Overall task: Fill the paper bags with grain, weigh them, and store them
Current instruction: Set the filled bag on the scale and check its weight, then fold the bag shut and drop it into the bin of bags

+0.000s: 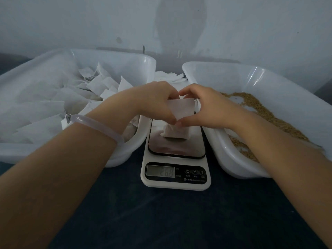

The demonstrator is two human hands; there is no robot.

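Our left hand (155, 101) and right hand (203, 106) pinch 1 bag (181, 108) above the scale (177, 184), partly hiding a 2nd bag (177, 134) on it. The left tub (125, 65) holds more bags (97, 85), the right tub (233, 79) grain (260, 108), on a dark tabletop (161, 221); pale wall (89, 24) behind.

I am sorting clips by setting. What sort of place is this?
Probably a packing workstation: a white digital scale stands between a translucent plastic tub of white paper bags and a second tub holding brown grain, while the left hand and right hand pinch a small white paper bag on it.
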